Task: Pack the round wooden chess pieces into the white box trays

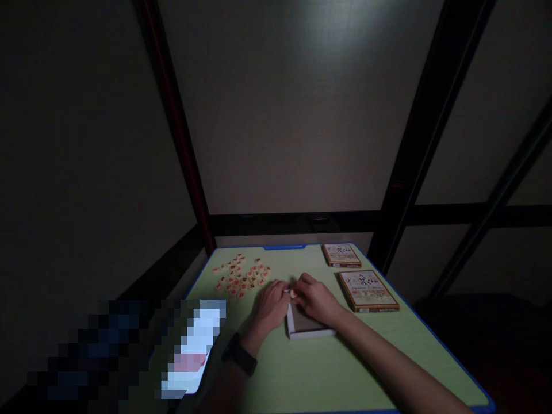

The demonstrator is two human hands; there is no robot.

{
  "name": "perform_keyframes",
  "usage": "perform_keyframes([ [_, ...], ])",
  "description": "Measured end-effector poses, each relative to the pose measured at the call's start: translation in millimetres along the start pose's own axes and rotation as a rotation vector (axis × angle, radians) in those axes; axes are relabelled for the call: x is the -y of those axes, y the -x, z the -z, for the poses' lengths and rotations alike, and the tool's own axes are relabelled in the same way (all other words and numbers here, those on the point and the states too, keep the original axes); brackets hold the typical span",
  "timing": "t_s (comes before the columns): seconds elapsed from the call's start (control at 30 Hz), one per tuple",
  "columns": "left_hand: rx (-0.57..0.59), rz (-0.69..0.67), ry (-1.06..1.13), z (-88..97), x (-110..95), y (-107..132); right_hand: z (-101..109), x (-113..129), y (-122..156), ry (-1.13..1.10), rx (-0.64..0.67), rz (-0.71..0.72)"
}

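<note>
A shallow open box [311,334] with white edges and a brown inside lies on the table in front of me. My left hand [271,302], a dark band at its wrist, is closed over the box's far left corner. Above that same corner, the bent fingers of my right hand [313,299] pinch a small round pale chess piece [294,294]. Fingertips of both hands nearly meet there, and my right hand and forearm cover much of the box. To the left, a loose spread of Chinese chess pieces [241,278] bears red and dark marks.
Two flat Chinese chess boxes, one nearer [367,290] and one farther [341,255], lie along the right side of the green table [302,385] with its blue rim. At the left edge, a blurred-out person holds a bright phone [196,348]. A wall [293,126] stands behind.
</note>
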State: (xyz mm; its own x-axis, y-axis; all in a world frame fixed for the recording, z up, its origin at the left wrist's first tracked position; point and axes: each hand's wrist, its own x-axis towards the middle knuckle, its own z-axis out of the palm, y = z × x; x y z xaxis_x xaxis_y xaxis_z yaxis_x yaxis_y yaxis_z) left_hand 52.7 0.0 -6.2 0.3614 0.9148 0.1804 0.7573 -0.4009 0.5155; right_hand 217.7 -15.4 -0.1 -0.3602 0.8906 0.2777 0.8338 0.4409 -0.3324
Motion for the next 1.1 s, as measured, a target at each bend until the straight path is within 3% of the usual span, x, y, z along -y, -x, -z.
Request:
perform_keyframes([
  [0.2,-0.031,0.091,0.110,-1.2,3,-6,-3,6,-4,0.063,0.092,-0.002],
  [0.67,-0.030,0.042,-0.027,-7.2,6,-7,-5,12,-3,0.067,0.087,-0.017],
  [1.1,-0.038,0.048,0.007,-6.3,4,-5,-2,12,0,0.024,0.081,-0.020],
])
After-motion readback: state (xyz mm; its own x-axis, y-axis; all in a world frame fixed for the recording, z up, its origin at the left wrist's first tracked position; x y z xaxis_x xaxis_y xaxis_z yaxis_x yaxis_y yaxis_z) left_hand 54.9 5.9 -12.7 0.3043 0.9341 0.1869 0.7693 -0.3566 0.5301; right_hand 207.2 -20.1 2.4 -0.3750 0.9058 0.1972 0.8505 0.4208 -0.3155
